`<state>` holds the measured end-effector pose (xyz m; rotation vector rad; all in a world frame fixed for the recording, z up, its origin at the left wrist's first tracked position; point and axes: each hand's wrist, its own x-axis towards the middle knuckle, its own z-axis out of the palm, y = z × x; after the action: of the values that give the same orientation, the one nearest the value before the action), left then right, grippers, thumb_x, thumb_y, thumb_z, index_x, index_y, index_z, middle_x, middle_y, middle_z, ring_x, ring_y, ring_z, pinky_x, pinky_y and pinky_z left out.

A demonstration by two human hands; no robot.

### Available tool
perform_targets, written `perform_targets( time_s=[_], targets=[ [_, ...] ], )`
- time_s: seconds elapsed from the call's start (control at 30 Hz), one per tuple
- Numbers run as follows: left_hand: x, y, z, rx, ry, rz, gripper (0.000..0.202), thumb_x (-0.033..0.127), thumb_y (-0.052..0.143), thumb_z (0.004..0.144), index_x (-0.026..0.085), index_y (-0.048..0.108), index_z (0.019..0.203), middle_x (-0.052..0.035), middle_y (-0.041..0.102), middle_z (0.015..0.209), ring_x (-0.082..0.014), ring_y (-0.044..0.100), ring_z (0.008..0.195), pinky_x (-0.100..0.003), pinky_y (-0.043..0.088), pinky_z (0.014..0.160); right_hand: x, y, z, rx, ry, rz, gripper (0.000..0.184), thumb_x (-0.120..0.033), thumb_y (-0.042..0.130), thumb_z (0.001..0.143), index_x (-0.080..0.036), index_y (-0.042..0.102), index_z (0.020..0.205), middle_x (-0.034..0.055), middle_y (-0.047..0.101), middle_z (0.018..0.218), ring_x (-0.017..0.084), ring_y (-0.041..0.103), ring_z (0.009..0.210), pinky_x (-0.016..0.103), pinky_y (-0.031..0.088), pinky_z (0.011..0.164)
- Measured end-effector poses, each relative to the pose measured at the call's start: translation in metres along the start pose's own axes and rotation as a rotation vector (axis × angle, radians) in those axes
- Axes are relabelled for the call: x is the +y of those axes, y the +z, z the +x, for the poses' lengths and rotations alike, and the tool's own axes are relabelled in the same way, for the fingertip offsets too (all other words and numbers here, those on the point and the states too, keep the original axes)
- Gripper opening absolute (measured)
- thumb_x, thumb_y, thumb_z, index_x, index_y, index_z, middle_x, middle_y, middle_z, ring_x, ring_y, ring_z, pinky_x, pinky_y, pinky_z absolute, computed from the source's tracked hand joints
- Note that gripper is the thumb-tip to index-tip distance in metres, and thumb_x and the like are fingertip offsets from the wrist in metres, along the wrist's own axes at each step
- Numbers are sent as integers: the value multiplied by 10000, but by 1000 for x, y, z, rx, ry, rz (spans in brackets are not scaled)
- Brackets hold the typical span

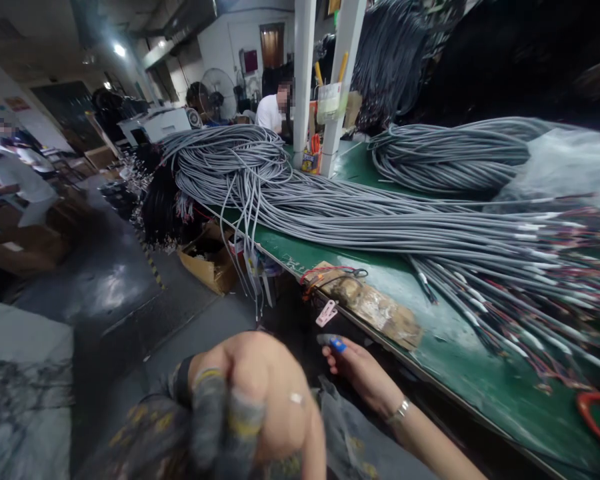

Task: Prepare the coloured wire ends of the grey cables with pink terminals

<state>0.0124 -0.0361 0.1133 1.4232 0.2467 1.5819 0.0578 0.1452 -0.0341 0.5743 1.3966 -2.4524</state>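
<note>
My left hand (253, 393) is close to the camera, low in the middle, curled into a fist. Its fingers are wrapped in grey and yellow tape and one wears a ring. Whether it holds anything is hidden. My right hand (363, 373), with a bracelet on the wrist, is just below the edge of the green bench (480, 380). It pinches a small blue and grey object (334, 343) in its fingertips. A large bundle of grey cables (360, 223) lies across the bench, with stripped coloured wire ends (540, 300) at the right.
A brown taped pad (370, 303) and a pink clip (327, 312) sit at the bench edge, with a red-handled tool (597, 417) far right. A cardboard box (207, 263) stands on the floor. Two white posts (303, 80) rise behind. People work at the back and left.
</note>
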Motion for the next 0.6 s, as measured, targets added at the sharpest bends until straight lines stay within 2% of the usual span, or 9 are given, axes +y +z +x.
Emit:
perform_targets(
  time_s=[0.07, 0.17, 0.2, 0.27, 0.33, 0.47, 0.53, 0.57, 0.6],
  targets=[
    [-1, -8, -2, 180, -108, 155, 464, 568, 641, 673, 176, 553, 441, -78, 543, 466, -151, 538, 442, -287, 526, 642, -8, 1, -6, -29, -61, -119, 382, -496, 810, 575, -168, 680, 724, 19, 598, 680, 77, 456, 556, 194, 397, 524],
    [-1, -17, -5, 586, -388, 419, 463, 565, 702, 657, 106, 657, 609, -104, 594, 579, -138, 547, 492, -248, 483, 527, -30, 0, -24, -122, -115, -360, 408, -541, 753, 627, -159, 641, 716, 4, 533, 622, 76, 397, 533, 213, 347, 509],
    [1, -19, -6, 687, -486, 462, 465, 551, 714, 661, 88, 676, 678, -105, 606, 618, -121, 531, 484, -227, 450, 476, -41, -1, -31, -140, -124, -430, 420, -560, 734, 635, -163, 642, 738, 3, 526, 615, 81, 395, 532, 218, 337, 501],
    [4, -26, -5, 816, -599, 520, 466, 518, 738, 658, 73, 678, 782, -87, 612, 667, -82, 487, 453, -193, 395, 415, -67, -7, -44, -143, -151, -537, 432, -571, 711, 646, -166, 642, 779, 15, 535, 631, 99, 415, 553, 231, 348, 509],
    [7, -39, -4, 891, -608, 617, 476, 501, 752, 644, 75, 654, 833, -62, 607, 693, -63, 474, 451, -186, 407, 426, -96, -17, -53, -44, -229, -625, 430, -586, 668, 672, -166, 632, 753, 19, 530, 626, 100, 412, 552, 235, 344, 513],
    [13, -84, -3, 898, -668, 949, 381, 426, 692, 708, 91, 629, 880, -21, 584, 655, -72, 498, 482, -183, 401, 459, -141, -46, -46, 207, -354, -772, 445, -567, 717, 524, -169, 607, 691, 12, 532, 605, 92, 381, 512, 244, 324, 492],
    [17, -111, -3, 861, -691, 1203, 252, 336, 623, 771, 102, 634, 862, -26, 611, 677, -94, 549, 579, -198, 441, 555, -147, -60, -34, 324, -371, -734, 449, -553, 705, 503, -160, 594, 690, 4, 514, 603, 70, 344, 476, 231, 280, 463],
    [18, -124, -3, 834, -700, 1344, 189, 281, 614, 769, 114, 642, 851, -37, 646, 764, -112, 584, 673, -214, 464, 638, -146, -67, -27, 357, -368, -694, 452, -551, 698, 500, -155, 589, 690, 0, 496, 593, 64, 335, 473, 224, 273, 461],
    [19, -137, -2, 802, -771, 1492, 165, 245, 608, 763, 128, 654, 871, -43, 668, 838, -136, 607, 759, -239, 475, 713, -144, -72, -21, 387, -362, -653, 471, -558, 691, 493, -154, 595, 716, 0, 494, 592, 63, 326, 468, 218, 256, 448]
  ],
)
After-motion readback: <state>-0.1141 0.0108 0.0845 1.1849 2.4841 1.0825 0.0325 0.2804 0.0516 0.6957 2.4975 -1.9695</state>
